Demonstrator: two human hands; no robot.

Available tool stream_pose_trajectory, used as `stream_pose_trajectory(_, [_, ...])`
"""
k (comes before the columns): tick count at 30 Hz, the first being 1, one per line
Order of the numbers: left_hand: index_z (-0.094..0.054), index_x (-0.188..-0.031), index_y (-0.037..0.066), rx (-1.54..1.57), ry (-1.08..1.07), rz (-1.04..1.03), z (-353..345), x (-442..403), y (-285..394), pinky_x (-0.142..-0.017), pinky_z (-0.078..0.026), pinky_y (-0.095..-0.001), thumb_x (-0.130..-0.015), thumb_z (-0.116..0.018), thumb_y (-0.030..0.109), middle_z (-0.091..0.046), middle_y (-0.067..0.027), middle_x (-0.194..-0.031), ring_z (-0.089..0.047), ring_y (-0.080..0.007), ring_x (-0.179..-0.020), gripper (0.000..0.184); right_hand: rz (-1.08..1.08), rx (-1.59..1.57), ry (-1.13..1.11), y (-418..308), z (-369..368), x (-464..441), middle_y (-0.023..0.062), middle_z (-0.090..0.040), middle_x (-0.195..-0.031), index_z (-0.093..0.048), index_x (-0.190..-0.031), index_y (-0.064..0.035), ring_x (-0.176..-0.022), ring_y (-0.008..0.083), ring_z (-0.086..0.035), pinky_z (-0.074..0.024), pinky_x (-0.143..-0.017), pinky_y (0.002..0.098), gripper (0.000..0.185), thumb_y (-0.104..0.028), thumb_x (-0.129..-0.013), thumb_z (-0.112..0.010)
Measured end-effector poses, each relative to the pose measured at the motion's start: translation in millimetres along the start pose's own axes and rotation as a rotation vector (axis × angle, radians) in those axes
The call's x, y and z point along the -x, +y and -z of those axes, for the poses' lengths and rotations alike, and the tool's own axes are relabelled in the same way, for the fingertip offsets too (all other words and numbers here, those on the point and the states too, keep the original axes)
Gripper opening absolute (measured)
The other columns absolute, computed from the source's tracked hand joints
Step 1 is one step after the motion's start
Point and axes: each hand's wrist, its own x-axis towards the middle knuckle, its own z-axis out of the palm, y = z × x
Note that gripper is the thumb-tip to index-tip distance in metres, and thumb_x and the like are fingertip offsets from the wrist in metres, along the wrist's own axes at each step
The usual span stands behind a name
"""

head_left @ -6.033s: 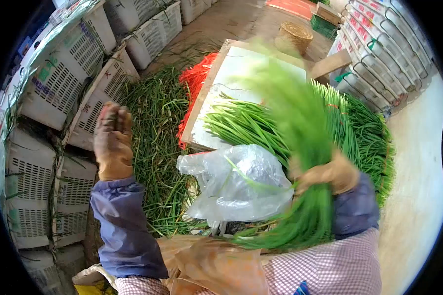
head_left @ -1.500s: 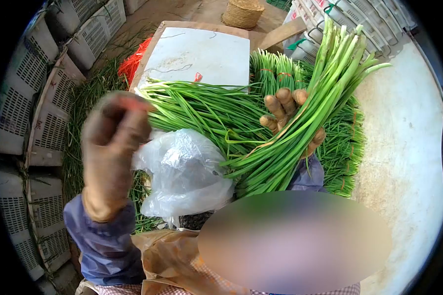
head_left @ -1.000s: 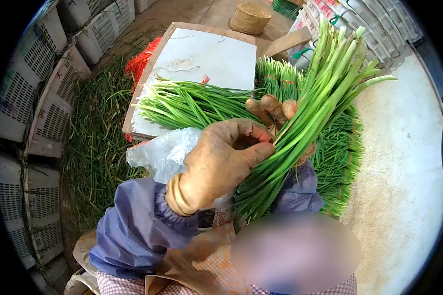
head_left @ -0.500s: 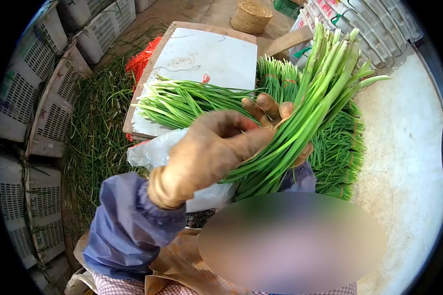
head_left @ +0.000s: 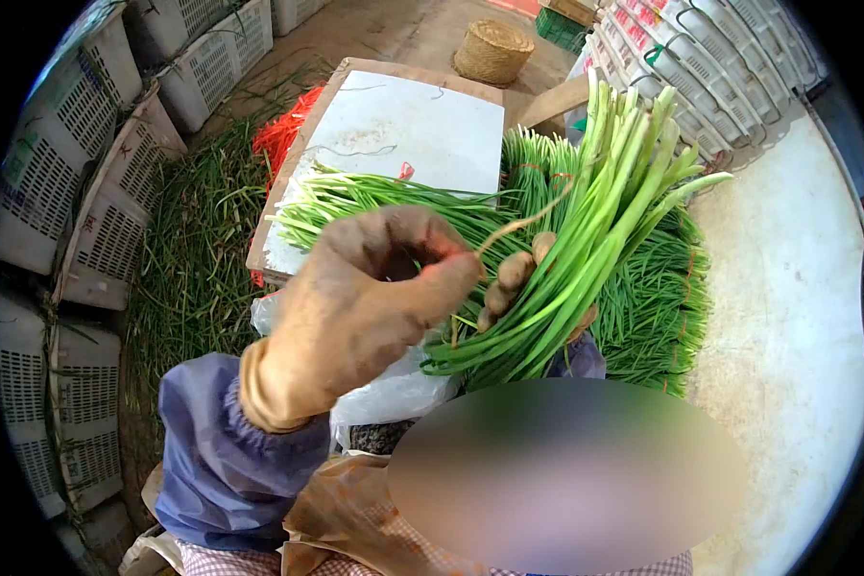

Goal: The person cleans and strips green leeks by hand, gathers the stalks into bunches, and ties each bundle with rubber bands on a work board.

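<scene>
My left hand (head_left: 365, 298), in a stained tan glove, pinches the end of a thin, dry, yellowish leaf (head_left: 528, 223). Wrapped round a bunch of long green stalks (head_left: 595, 240) is my right hand (head_left: 518, 283), partly hidden behind them. The bunch slants up to the right, its pale thick ends on top. Loose green stalks (head_left: 355, 197) lie on a white board (head_left: 408, 120), behind my left hand. Under my left wrist is a clear plastic bag (head_left: 384, 394).
Banded green bundles (head_left: 653, 298) are piled right of the board. White crates (head_left: 96, 230) line the left, beside leaf scraps (head_left: 187, 278) on the floor. Red strips (head_left: 283, 130), a woven basket (head_left: 492, 53) and stacked white crates (head_left: 682, 77) stand farther back.
My left hand has come away from the bunch to the left, drawing out the dry leaf. The bunch stays in my right hand, whose fingers have curled in and moved slightly lower.
</scene>
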Motion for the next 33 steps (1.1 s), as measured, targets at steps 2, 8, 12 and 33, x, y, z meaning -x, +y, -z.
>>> stream_pose_trajectory(2, [-0.062,-0.081,0.005,0.097,0.080,-0.077,8,4,10,-0.051,-0.037,-0.0175,-0.081,-0.064,0.006,-0.059,0.0018,-0.073,-0.048,-0.0037,-0.056,0.002,0.001,0.041,-0.068,1,6,1,0.0170,-0.056,-0.108,-0.048,-0.111,-0.0127,-0.094,0.0373,-0.059,-0.0388,-0.092,0.0604,0.052,-0.030,-0.071,-0.076])
stream_pose_trajectory(8, [-0.052,-0.080,0.008,-0.143,0.361,-0.370,54,20,30,-0.046,-0.037,-0.0197,-0.088,-0.052,0.014,-0.057,-0.0025,-0.072,-0.048,-0.0076,-0.053,0.010,-0.001,0.005,-0.121,4,21,13,0.0062,-0.061,-0.097,-0.046,-0.116,-0.0093,-0.073,0.0309,-0.064,-0.0395,-0.091,0.0588,0.044,-0.036,-0.084,-0.062])
stream_pose_trajectory(12, [-0.061,-0.092,0.007,-0.609,0.710,-0.552,141,45,23,-0.062,-0.039,-0.0233,-0.089,-0.058,0.020,-0.057,-0.0009,-0.076,-0.050,-0.0089,-0.067,0.013,-0.046,-0.170,-0.358,-7,29,2,0.0154,-0.060,-0.096,-0.032,-0.127,-0.0052,-0.091,0.0330,-0.059,-0.0370,-0.094,0.0535,0.051,-0.031,-0.090,-0.053])
stream_pose_trajectory(33, [-0.060,-0.105,0.005,-0.403,-0.445,-0.266,-8,-16,-81,-0.071,-0.050,-0.0337,-0.079,-0.060,0.002,-0.063,-0.0148,-0.096,-0.062,-0.0306,-0.080,0.026,0.021,0.079,-0.269,-15,-21,-21,0.0052,-0.060,-0.073,-0.043,-0.114,-0.0065,-0.071,0.0255,-0.064,-0.0456,-0.084,0.0481,0.024,-0.017,-0.093,-0.048])
